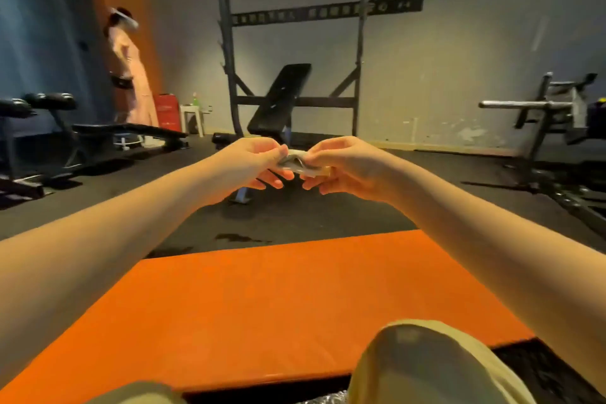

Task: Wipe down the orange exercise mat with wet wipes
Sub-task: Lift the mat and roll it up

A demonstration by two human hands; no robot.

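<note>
Head view: a pale, blurred wipe is pinched at its ends by the curled fingers of the left hand and right hand, raised in the air. The mat is laid on the floor beneath the arms.

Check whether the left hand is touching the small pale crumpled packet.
Touching. The head view shows the left hand pinching one end of the small pale crumpled packet; the right hand pinches the other.
</note>
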